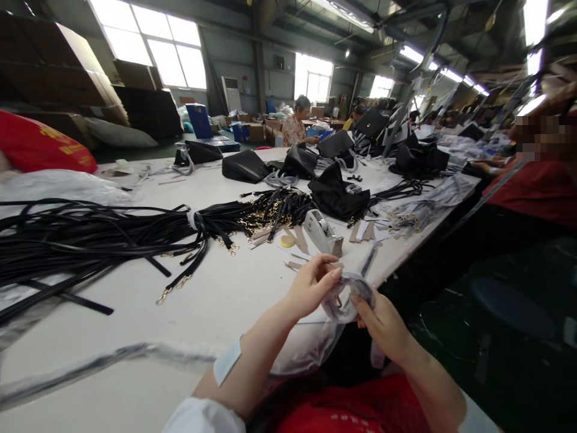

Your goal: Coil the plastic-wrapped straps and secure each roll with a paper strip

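Note:
Both my hands hold a coiled strap in clear plastic wrap (347, 316) just above the table's front edge. The coil is ring-shaped, with a small gold-coloured metal piece showing inside it. My left hand (313, 284) grips its upper left side with bent fingers. On the coil's right side, my right hand (381, 322) pinches with the thumb on top; its other fingers are partly hidden. From the coil, a plastic-wrapped strap (148, 350) trails left along the table. A tape dispenser (322, 233) stands just beyond my left hand.
Black straps with gold clasps (112, 231) lie bundled at the left. Black bags (246, 165) are spread along the back of the white table (216, 313). A yellow tape roll (287, 241) lies near paper strips. A person (297, 123) sits across; another in red (536, 186) is at right.

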`<move>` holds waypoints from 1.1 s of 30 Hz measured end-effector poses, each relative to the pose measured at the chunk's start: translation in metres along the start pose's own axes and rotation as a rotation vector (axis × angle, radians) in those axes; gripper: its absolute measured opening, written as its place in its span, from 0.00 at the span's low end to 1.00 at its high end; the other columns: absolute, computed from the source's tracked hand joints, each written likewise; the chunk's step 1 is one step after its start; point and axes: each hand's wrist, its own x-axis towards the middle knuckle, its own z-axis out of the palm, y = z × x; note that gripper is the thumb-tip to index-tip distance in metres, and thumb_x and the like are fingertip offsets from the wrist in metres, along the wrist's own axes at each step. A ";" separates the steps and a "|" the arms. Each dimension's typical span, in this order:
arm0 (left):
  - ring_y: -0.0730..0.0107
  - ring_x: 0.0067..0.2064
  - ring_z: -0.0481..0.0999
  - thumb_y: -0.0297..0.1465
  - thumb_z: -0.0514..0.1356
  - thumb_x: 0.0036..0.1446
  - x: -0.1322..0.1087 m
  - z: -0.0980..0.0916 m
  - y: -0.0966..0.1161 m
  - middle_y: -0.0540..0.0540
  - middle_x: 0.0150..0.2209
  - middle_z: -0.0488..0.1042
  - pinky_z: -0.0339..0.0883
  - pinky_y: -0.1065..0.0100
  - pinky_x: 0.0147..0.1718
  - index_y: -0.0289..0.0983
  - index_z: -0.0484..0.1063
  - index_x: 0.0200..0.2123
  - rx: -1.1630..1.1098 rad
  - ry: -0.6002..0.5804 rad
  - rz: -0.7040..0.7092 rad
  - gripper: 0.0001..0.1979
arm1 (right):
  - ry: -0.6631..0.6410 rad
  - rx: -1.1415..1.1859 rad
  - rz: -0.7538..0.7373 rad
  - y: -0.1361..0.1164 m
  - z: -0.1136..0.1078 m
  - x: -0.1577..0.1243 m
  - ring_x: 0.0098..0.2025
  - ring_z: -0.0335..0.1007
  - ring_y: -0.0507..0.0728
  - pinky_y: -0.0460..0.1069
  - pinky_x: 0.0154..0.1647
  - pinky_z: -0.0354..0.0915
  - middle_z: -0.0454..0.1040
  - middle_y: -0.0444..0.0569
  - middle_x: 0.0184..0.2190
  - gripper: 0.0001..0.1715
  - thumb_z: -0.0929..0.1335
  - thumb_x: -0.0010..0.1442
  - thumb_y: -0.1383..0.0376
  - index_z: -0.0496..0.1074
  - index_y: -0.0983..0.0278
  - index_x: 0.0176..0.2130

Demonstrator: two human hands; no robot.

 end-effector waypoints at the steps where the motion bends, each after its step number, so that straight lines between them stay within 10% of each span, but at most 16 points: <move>1: 0.67 0.36 0.75 0.42 0.62 0.56 0.000 -0.003 0.002 0.45 0.35 0.75 0.68 0.67 0.37 0.35 0.68 0.49 0.173 0.034 0.074 0.22 | -0.040 -0.061 0.025 0.000 -0.003 0.000 0.21 0.66 0.54 0.47 0.24 0.62 0.71 0.44 0.22 0.17 0.61 0.67 0.53 0.69 0.63 0.40; 8: 0.66 0.36 0.74 0.36 0.50 0.66 -0.001 0.002 0.006 0.44 0.33 0.75 0.66 0.69 0.37 0.36 0.77 0.38 0.816 -0.273 0.248 0.17 | -0.216 -0.240 0.065 -0.005 -0.005 0.001 0.35 0.74 0.60 0.50 0.34 0.64 0.78 0.50 0.33 0.14 0.66 0.61 0.57 0.73 0.65 0.37; 26: 0.65 0.35 0.77 0.40 0.52 0.65 0.000 0.006 -0.004 0.46 0.32 0.79 0.66 0.68 0.35 0.38 0.77 0.33 0.999 0.126 0.157 0.17 | -0.044 -0.103 0.055 0.000 0.008 -0.012 0.30 0.69 0.55 0.46 0.31 0.63 0.75 0.46 0.28 0.20 0.63 0.64 0.54 0.73 0.67 0.36; 33: 0.67 0.31 0.78 0.40 0.50 0.66 0.001 0.001 -0.010 0.46 0.27 0.79 0.66 0.70 0.33 0.38 0.76 0.27 0.806 0.269 0.175 0.22 | -0.165 -0.021 0.024 -0.012 0.005 -0.010 0.36 0.72 0.58 0.48 0.40 0.67 0.77 0.46 0.33 0.17 0.65 0.63 0.55 0.74 0.66 0.41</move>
